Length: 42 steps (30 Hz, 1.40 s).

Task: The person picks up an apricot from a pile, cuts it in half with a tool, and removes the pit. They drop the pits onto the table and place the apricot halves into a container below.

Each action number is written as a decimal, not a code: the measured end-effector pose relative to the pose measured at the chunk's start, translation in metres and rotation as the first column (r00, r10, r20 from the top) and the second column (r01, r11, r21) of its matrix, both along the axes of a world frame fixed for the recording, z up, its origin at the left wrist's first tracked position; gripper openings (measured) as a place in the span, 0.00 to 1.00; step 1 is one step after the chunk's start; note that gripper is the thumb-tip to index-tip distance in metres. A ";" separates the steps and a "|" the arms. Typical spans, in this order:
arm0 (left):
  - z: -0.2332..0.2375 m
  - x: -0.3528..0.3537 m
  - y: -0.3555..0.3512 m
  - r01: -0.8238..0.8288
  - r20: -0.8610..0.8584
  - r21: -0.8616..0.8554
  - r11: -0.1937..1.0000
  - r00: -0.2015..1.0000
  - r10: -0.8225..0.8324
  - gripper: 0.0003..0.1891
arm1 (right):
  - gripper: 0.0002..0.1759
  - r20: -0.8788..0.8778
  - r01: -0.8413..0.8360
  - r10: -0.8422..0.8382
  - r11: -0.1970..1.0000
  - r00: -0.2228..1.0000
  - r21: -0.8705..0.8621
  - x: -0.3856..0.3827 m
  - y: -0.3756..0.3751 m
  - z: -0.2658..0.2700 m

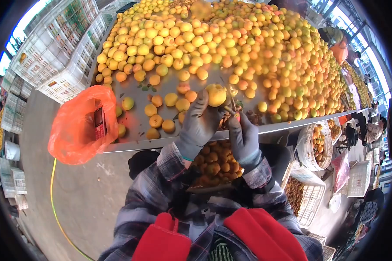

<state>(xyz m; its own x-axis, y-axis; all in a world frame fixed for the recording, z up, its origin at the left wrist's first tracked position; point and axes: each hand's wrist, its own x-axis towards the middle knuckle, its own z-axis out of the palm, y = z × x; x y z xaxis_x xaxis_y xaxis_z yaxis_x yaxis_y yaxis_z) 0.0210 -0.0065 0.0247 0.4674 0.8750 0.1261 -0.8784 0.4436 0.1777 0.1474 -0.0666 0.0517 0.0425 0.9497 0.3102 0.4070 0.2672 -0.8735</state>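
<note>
My left hand (197, 124), in a grey glove, is closed round a round yellow-orange fruit (216, 95), an orange by its look, held up over the front edge of the metal table (135, 124). Close to its right side, my right hand (245, 138), gloved too, grips a pair of slim metal scissors (232, 99). The blades point up and away from me, right by the fruit. A little red shows at my right fingertips. Brown trimmings (253, 117) and bits of leaf lie on the table behind my hands. Several loose oranges (156, 121) sit left of my left hand.
A large heap of oranges (196, 41) covers the table's far part. An orange plastic bag (72, 130) with a red phone (100, 124) hangs at the left corner. More fruit (215, 163) lies below the edge at my lap. White crates (52, 48) stand left; a bucket (308, 145) stands right.
</note>
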 end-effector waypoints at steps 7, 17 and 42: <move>0.014 0.007 -0.014 -0.019 -0.004 0.049 0.999 1.000 0.019 0.24 | 0.23 0.127 0.034 -0.025 0.997 0.992 -0.064 -0.001 -0.003 -0.009; 0.017 0.010 -0.014 -0.029 -0.011 0.157 0.987 0.999 0.031 0.22 | 0.20 0.110 -0.027 0.027 1.000 0.994 0.001 0.013 -0.002 -0.017; 0.035 -0.013 -0.005 -0.039 -0.518 0.636 0.771 0.720 0.463 0.18 | 0.32 -0.263 -0.285 0.226 0.935 0.938 -0.213 0.026 -0.012 -0.002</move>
<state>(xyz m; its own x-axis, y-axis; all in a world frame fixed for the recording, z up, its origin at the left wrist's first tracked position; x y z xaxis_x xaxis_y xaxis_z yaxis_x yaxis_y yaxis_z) 0.0081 -0.0120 0.0592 0.3900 0.8358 0.3865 -0.5262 -0.1422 0.8384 0.1729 -0.0788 0.0500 -0.1693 0.9824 0.0788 0.1333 0.1020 -0.9858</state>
